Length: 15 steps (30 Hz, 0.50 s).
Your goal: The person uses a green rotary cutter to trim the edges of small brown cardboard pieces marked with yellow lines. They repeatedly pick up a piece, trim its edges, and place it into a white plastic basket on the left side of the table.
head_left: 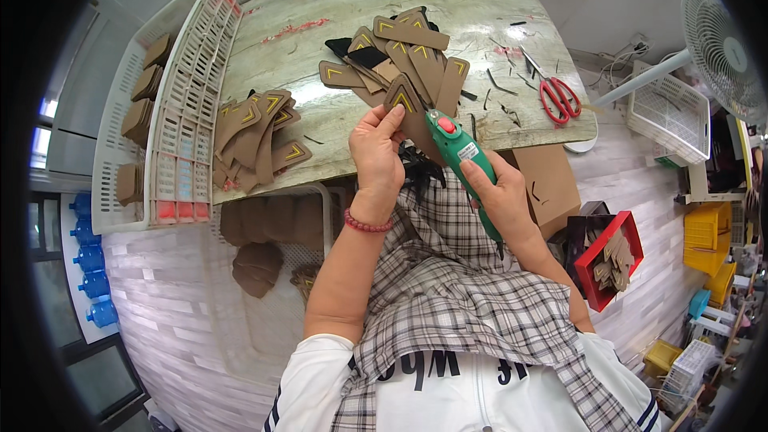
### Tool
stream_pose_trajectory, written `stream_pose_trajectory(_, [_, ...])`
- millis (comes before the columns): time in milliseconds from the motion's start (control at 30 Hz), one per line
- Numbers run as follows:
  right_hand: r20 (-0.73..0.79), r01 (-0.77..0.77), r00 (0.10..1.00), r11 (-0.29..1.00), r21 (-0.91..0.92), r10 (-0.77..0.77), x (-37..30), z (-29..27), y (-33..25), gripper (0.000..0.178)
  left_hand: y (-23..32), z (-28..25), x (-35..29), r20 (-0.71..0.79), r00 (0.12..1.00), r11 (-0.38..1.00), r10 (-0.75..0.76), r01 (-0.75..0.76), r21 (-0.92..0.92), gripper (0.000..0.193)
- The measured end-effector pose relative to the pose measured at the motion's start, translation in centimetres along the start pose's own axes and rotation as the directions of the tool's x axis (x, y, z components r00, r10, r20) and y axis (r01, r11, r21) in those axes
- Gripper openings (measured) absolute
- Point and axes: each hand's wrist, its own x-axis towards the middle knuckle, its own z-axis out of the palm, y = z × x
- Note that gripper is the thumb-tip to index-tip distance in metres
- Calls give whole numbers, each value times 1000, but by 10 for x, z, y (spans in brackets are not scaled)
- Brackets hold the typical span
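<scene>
At 6 o'clock on the table [296, 52], the left hand [378, 148] pinches a brown tab [413, 123] while the right hand [510, 192] wraps closed around a green cutter [458, 148] at the tab's 4 o'clock, where a slip could nick fingers.

Passable gap between brown tab piles [260, 134] [426, 64], scissors [562, 102] obstructing right; crate [196, 72] walling left

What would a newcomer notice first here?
First, the bright green handheld tool in the right hand, over the near edge of the table. Its tip is close beside a brown piece held by the left hand. Red-handled scissors lie near the table's right edge.
</scene>
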Motion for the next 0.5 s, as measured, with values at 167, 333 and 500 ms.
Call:
stream_pose_trajectory(167, [-12, -38, 999, 999, -5, 38, 0, 0, -2, 34, -8, -6, -4, 13, 998, 998, -54, 53, 33, 4])
stream_pose_trajectory(333, [-20, -5, 1000, 1000, -16, 4, 2, -1, -2, 37, -18, -8, -12, 35, 995, 993, -96, 94, 69, 9])
stream_pose_trajectory(500, [-22, -18, 1000, 1000, -2, 18, 2, -2, -6, 37, -19, -9, -18, 57, 993, 989, -102, 96, 108, 11])
